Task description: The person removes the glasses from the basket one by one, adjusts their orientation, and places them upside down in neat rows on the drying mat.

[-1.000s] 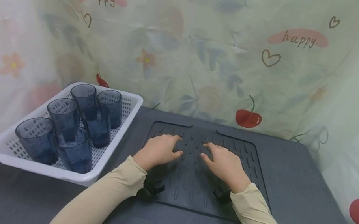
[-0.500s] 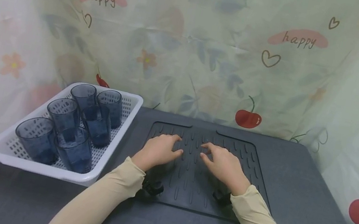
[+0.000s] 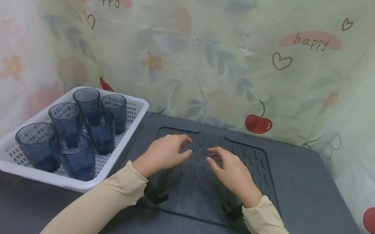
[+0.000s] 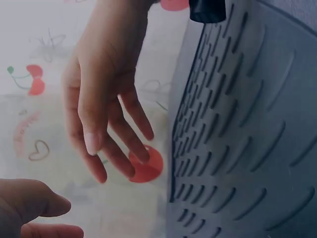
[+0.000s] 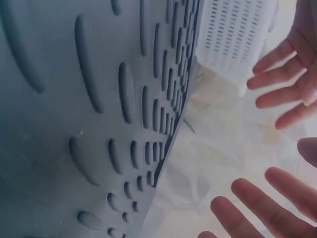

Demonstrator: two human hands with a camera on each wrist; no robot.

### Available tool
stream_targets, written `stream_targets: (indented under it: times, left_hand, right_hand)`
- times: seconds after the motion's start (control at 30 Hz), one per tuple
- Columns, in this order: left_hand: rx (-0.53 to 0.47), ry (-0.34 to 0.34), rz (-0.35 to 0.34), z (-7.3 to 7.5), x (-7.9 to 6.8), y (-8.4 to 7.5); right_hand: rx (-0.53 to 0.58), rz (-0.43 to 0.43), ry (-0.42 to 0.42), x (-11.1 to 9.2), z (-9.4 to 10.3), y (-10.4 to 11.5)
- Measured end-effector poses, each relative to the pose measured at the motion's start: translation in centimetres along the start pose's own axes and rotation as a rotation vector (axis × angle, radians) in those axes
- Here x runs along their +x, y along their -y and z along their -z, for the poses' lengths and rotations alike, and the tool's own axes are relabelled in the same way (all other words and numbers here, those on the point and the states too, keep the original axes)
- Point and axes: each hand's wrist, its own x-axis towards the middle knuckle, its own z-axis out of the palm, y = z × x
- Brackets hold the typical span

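Note:
In the head view, my left hand point(image 3: 164, 152) hovers over the left part of a black ribbed drying mat point(image 3: 193, 193), fingers loosely bent and nothing between them. Facing it, my right hand point(image 3: 234, 171) hovers over the mat's right part, its relaxed fingers also holding nothing. A gap separates the two hands. Left of the mat, a white perforated plastic basket point(image 3: 127, 140) bears several blue-tinted glass tumblers point(image 3: 77, 156), some leaning on one another. The left wrist view shows the relaxed fingers of my right hand point(image 4: 106, 94) beside the mat point(image 4: 237, 124).
A dark grey tabletop point(image 3: 315, 206) carries the mat and the basket. Behind and at both sides hangs a pale curtain point(image 3: 199, 52) printed with cherries, hearts and flowers. Black wrist devices point(image 3: 156, 195) sit beneath the cuffs of the beige sleeves point(image 3: 100, 206).
My left hand has risen slightly, and its forearm has shifted a little to the left. The right hand's fingers have bent a bit more and moved slightly left. The basket and tumblers have stayed put.

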Motion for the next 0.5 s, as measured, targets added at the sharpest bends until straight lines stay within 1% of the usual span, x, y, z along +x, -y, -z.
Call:
stream_targets:
  times: [0.13, 0.23, 0.37, 0.5]
  left_hand:
    - [-0.016, -0.019, -0.012, 0.8, -0.6, -0.7]
    - [-0.028, -0.042, -0.038, 1.5, -1.3, -1.3]
    - [-0.028, -0.07, -0.084, 2.8, -2.4, -2.3]
    - [-0.002, -0.103, -0.111, 4.4, -3.6, -2.9]
  right_hand:
    - [0.085, 0.037, -0.018, -0.3, 0.2, 0.3]
    - [0.149, 0.065, -0.027, -0.5, 0.3, 0.4]
    - [0.232, 0.066, -0.025, -0.7, 0.3, 0.5]
    - [0.302, 0.054, -0.002, -1.1, 0.4, 0.6]
